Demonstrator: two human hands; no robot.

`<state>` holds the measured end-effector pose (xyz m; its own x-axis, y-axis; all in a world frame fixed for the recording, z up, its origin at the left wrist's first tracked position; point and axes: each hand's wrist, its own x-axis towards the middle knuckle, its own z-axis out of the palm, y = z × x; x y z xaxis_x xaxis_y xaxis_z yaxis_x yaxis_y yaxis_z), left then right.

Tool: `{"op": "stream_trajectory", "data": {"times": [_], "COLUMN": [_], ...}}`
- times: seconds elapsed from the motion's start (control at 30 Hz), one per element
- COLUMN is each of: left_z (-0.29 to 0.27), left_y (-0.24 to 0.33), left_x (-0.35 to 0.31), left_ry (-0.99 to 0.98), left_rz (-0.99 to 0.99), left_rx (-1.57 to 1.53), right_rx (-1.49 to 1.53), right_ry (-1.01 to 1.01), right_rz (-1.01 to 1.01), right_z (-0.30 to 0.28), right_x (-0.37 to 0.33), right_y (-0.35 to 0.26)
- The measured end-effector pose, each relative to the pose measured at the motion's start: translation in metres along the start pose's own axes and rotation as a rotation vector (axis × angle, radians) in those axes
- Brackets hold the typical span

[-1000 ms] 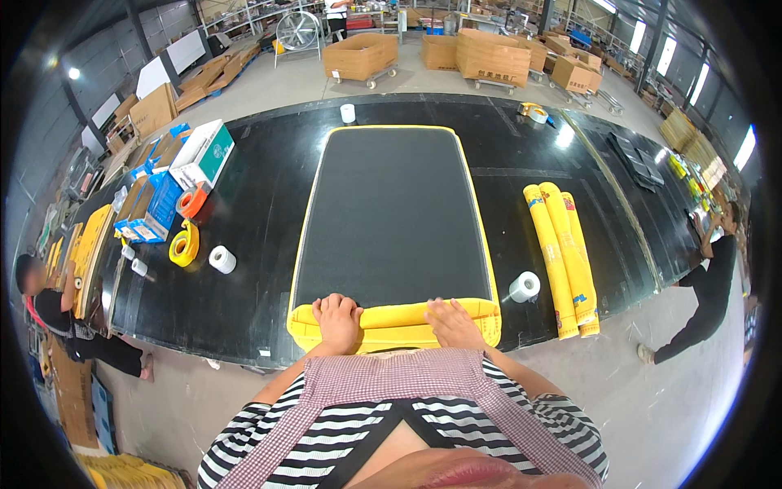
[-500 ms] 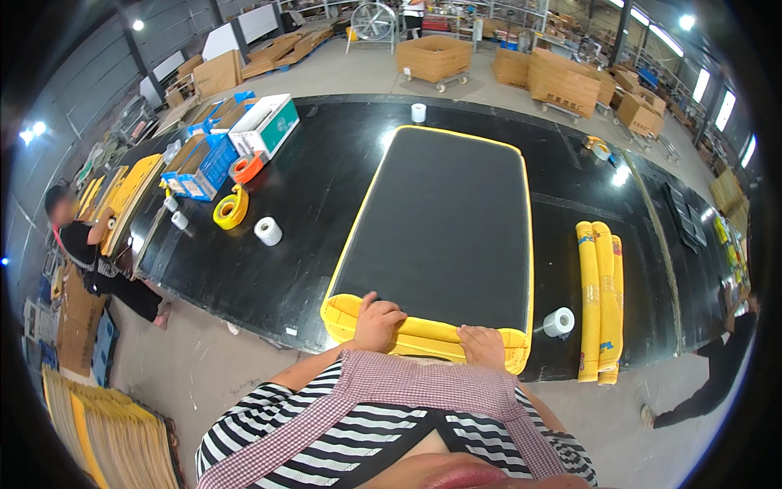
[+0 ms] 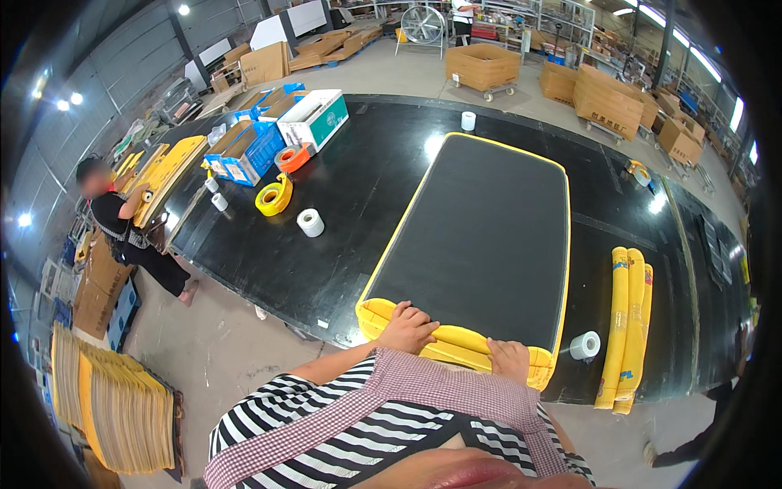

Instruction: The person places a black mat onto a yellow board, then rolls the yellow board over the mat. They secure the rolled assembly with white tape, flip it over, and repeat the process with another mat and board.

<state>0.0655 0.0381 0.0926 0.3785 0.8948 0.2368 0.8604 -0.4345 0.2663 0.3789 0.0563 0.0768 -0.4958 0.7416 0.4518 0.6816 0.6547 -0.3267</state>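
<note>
- My left hand and right hand rest apart on the mat's turned-up near edge, probably to hold that yellow fold level.
- My fingers bend over it; with both thumbs hidden, I cannot tell whether they close round it.
- The mat lies dark side up, right before me, its near end within reach.
- Yellow rolls lie to its right, presumably out of the way; a white roll stands between.
- The table is black and shiny, with yellow tape on the left.
- Beyond are a fan and a carton on wheels.
</note>
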Motion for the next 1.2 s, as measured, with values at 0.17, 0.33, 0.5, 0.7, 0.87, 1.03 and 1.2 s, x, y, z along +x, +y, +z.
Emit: {"op": "stream_trajectory", "data": {"times": [0.17, 0.33, 0.5, 0.7, 0.87, 1.03, 1.2], "left_z": [-0.002, -0.016, -0.029, -0.014, -0.023, -0.027, -0.028], "left_y": [0.003, 0.013, 0.026, 0.020, 0.026, 0.028, 0.027], "left_x": [-0.001, 0.001, 0.003, 0.000, -0.002, 0.001, 0.003], "left_ry": [-0.004, -0.066, -0.150, -0.076, -0.106, -0.165, -0.172], "left_rz": [0.011, -0.017, -0.133, -0.075, -0.123, -0.154, -0.141], "left_rx": [-0.052, -0.066, -0.047, -0.058, -0.043, -0.059, -0.071], "right_rx": [-0.027, -0.076, -0.067, -0.011, -0.018, -0.106, -0.109], "right_ry": [0.005, 0.007, -0.047, -0.088, -0.259, -0.377, -0.377], "right_rz": [-0.032, -0.027, 0.015, 0.098, 0.108, 0.123, 0.095], "right_z": [0.004, 0.006, -0.003, -0.005, -0.022, -0.023, -0.028], "right_x": [-0.006, -0.009, 0.004, -0.007, 0.006, 0.005, 0.006], "right_y": [0.006, 0.000, -0.010, -0.009, -0.020, -0.023, -0.024]}}
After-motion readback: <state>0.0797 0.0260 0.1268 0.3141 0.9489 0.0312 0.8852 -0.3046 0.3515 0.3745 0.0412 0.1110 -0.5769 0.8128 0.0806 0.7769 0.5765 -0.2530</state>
